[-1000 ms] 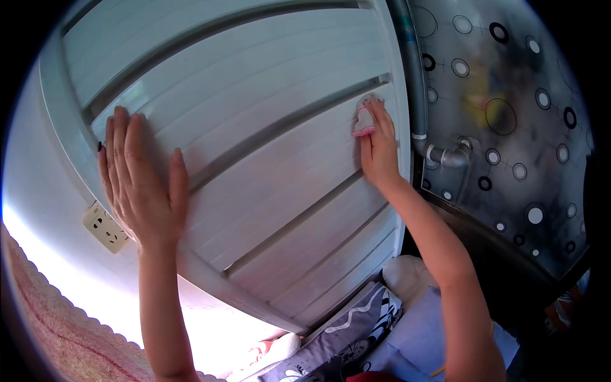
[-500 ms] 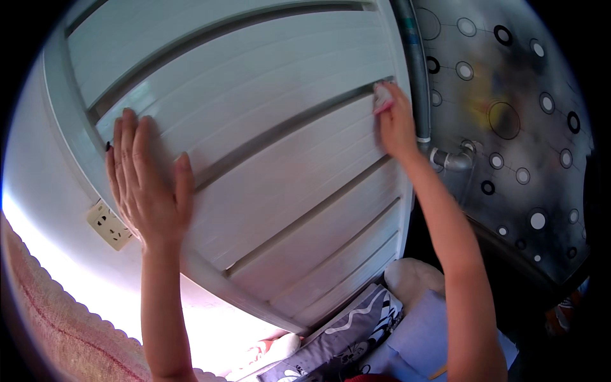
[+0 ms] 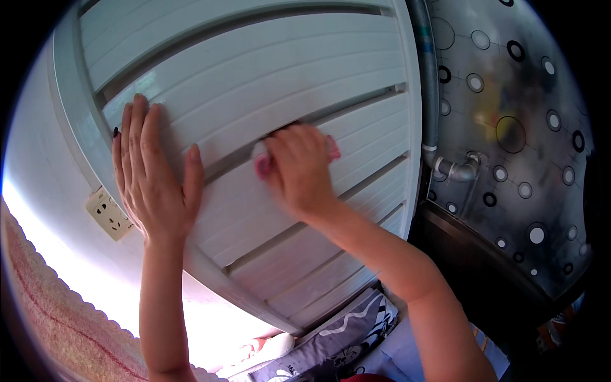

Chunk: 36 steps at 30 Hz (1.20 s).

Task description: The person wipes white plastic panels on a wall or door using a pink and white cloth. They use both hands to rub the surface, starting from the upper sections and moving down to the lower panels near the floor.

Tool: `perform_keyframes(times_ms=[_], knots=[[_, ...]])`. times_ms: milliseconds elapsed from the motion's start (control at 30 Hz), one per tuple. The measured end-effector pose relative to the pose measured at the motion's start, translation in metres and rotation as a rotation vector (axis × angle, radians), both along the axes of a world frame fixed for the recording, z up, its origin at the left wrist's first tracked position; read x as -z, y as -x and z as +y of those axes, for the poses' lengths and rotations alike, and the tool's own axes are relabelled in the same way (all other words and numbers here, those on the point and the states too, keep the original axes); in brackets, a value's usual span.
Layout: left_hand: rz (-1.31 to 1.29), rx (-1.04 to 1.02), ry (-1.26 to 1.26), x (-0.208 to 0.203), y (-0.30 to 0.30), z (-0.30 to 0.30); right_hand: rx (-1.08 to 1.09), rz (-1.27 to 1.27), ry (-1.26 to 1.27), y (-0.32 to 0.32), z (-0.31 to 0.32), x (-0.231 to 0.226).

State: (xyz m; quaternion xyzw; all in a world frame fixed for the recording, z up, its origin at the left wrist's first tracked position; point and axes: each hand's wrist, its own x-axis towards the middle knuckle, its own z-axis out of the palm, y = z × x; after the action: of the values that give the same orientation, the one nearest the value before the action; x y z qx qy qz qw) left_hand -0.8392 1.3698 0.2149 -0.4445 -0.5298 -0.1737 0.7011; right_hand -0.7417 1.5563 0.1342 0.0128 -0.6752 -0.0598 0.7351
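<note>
A large white slatted panel (image 3: 286,70) fills the middle of the view, with dark gaps between its broad boards. My left hand (image 3: 153,172) lies flat on its left side, fingers stretched upward and thumb apart, holding nothing. My right hand (image 3: 302,169) is closed around a small pink and white cloth (image 3: 262,162), pressed at a gap near the panel's middle. Part of the cloth shows on either side of the fingers; the rest is hidden in the grip.
A cream wall socket (image 3: 108,214) sits left of the panel. Grey pipes (image 3: 429,83) run down the right, beside a patterned grey sheet (image 3: 528,134) with circles. Below lie a grey printed fabric piece (image 3: 344,331) and, at lower left, a pink scalloped cloth (image 3: 57,305).
My right hand with the cloth has moved left along the gap, from the panel's right edge to its middle. My left hand stays flat on the panel.
</note>
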Motion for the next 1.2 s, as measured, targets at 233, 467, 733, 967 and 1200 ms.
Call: perform_keyframes(times_ms=[233, 467, 733, 967, 1200], knots=[[0.015, 0.098, -0.027, -0.004, 0.006, -0.008, 0.103, -0.046, -0.051, -0.064, 0.112, -0.008], [0.058, 0.158, -0.038, -0.003, 0.011, -0.006, 0.087, 0.034, 0.081, -0.02, 0.051, 0.005], [0.008, 0.467, 0.013, -0.005, 0.011, -0.009, -0.297, -0.092, 0.063, 0.066, -0.132, -0.002], [-0.063, 0.78, 0.115, -0.007, 0.026, -0.024, -0.476, -0.348, 0.014, 0.065, -0.126, -0.003], [-0.45, 0.992, 0.242, 0.011, 0.003, -0.055, -1.654, -0.413, 0.669, 0.013, -0.1, 0.016]])
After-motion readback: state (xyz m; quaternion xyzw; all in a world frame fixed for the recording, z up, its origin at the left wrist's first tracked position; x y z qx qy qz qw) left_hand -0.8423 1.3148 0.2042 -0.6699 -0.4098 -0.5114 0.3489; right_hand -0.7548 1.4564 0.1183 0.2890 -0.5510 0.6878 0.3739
